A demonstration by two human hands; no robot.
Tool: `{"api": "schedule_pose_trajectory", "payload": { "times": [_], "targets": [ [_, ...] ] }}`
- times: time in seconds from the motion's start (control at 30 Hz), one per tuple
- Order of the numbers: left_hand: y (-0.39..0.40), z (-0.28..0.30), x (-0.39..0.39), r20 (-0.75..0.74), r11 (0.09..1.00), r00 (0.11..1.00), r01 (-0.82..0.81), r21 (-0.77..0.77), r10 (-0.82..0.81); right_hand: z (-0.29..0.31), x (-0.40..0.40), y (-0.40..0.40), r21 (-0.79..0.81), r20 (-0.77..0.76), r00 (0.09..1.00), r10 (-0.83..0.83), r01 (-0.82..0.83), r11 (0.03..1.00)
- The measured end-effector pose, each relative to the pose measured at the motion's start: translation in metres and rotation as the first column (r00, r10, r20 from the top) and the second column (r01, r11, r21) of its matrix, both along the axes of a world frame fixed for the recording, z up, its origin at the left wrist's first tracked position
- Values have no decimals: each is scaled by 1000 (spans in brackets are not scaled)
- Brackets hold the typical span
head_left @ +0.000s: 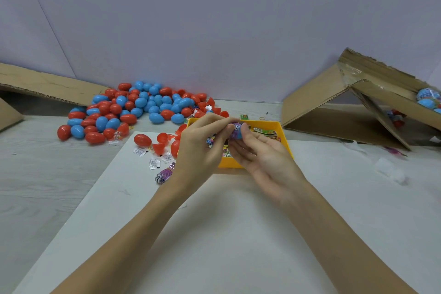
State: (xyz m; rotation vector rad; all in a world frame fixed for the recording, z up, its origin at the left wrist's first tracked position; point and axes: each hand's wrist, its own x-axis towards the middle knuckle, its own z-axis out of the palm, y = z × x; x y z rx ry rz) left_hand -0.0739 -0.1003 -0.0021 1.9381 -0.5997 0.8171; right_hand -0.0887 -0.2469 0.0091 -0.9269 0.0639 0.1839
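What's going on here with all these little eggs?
A person is working on a blue egg with a purple wrapper, pinched between the left hand and right hand above a yellow tray of printed wrappers. A pile of red and blue plastic eggs lies behind on the left, and a cardboard box on the right holds a few wrapped ones.

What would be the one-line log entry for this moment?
left grip: pinches wrapped egg | right grip: holds wrapped egg | place: over yellow tray
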Motion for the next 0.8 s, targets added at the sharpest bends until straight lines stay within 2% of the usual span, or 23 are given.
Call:
{"api": "schedule_pose_trajectory", "payload": {
  "times": [0.17,0.3,0.47,0.53,0.67,0.8],
  "targets": [
    [-2,1,0,-119,994,992,-44,-102,32,0,2,1,68,-72,997,-9,14,998],
    [1,5,1,-239,982,969,22,-188,-68,1,2,-2,78,-65,997,27,-22,997],
    [14,6,6,-458,914,833,128,-386,-310,-1,0,-1,30,-59,998,26,-25,999],
    [14,5,6,-451,921,842,128,-367,-297,-2,-1,0,-30,-18,1000,13,-14,999],
    [7,1,3,-259,986,958,88,-139,-122,-1,-1,0,-36,9,1000,-29,29,999],
    [3,4,1,-277,986,949,125,-114,-152,3,0,-2,58,-68,998,-19,23,998]
  ]
}}
